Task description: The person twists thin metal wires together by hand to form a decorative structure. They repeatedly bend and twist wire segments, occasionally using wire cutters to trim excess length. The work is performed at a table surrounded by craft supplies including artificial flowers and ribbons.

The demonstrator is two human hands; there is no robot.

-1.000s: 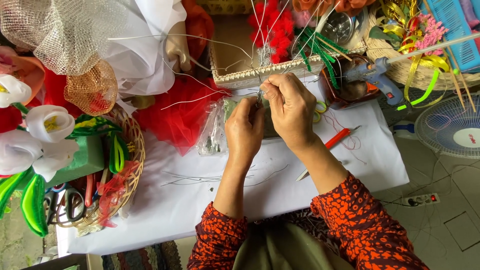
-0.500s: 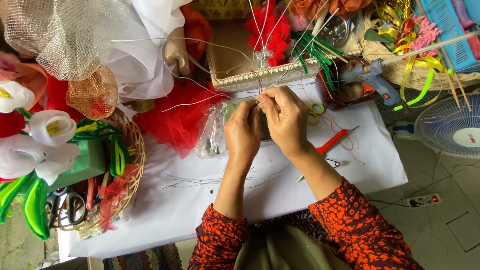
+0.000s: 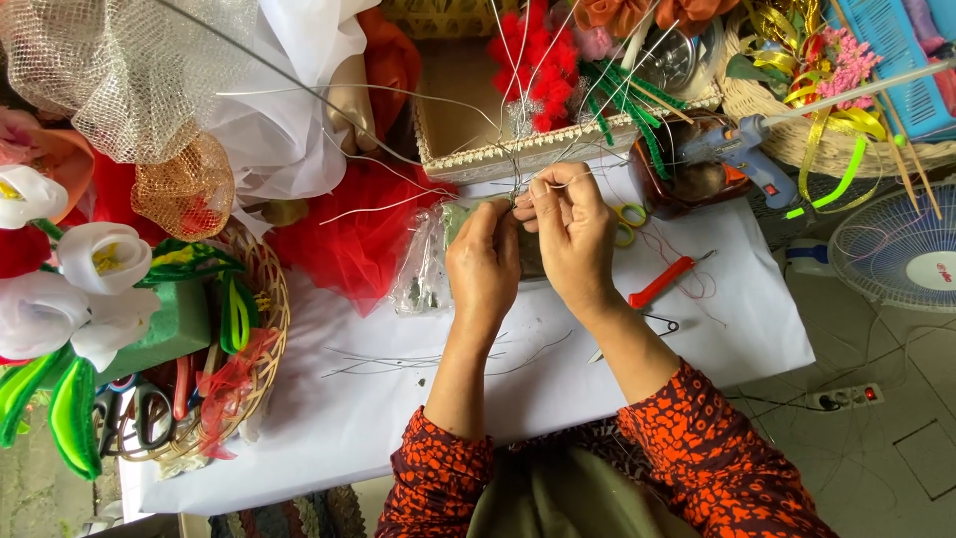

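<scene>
Working over a white-covered craft table (image 3: 558, 369) crowded with fabric flowers and baskets. Pinching a thin silver wire (image 3: 543, 189) at upper centre, left hand (image 3: 485, 264) and right hand (image 3: 573, 234) both closed on it, fingertips meeting. Probably best keeping the twist tight and short, away from the clear plastic bag (image 3: 423, 269) beneath.

I note one clear plastic packet (image 3: 423, 269) lying on the white table, partly beneath the left hand (image 3: 485, 264).

Bright, even daylight; sharp, faint shadows.
</scene>
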